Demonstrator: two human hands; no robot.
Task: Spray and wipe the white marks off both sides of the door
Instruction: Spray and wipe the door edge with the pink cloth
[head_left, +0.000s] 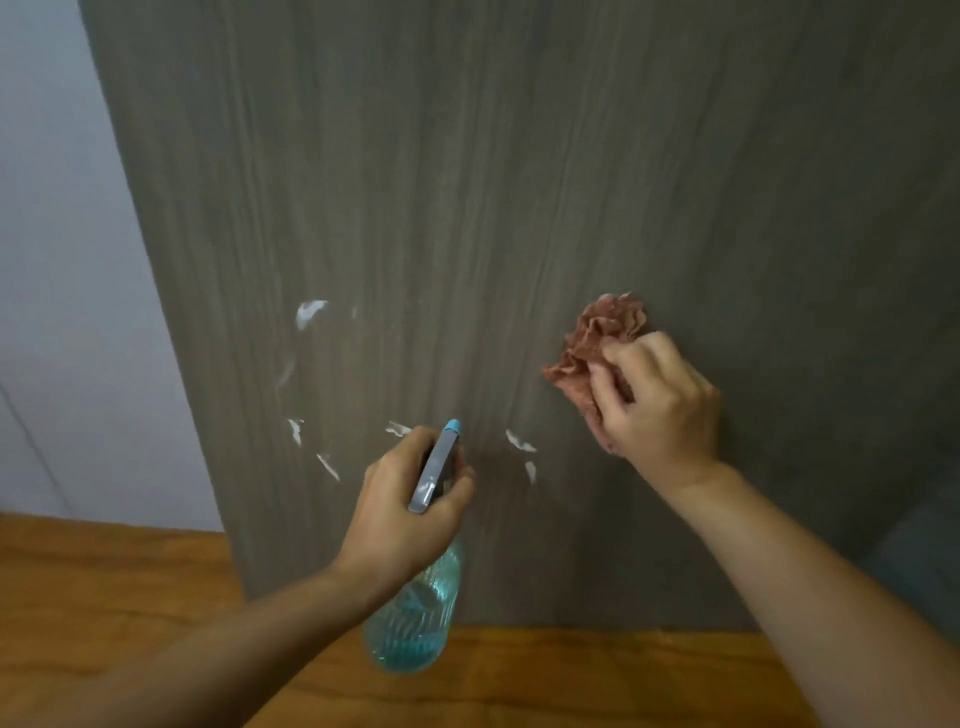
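I count one grey wood-grain door (519, 182), one spray bottle (415, 618), one crumpled pink cloth (597, 343), and about eight white marks (310, 313) scattered in a rough ring on the door's lower left half. Two hands are in view.

My left hand (405, 509) is wrapped round the neck of the spray bottle, fingers curled at the trigger, with the blue-tipped nozzle (452, 427) pointing at the door, close to it. The bottle's clear body, holding blue liquid, hangs below the hand over the wooden floor (104, 582). The marks lie mostly left of this hand and above it; one sits just beside the knuckles, and two more lie just right of the nozzle.

My right hand (657, 402) grips the cloth, bunched in curled fingers, and holds it against the door, to the right of the whole ring of marks. The nearest marks lie below and left of this hand. A pale wall (62, 260) shows left of the door.
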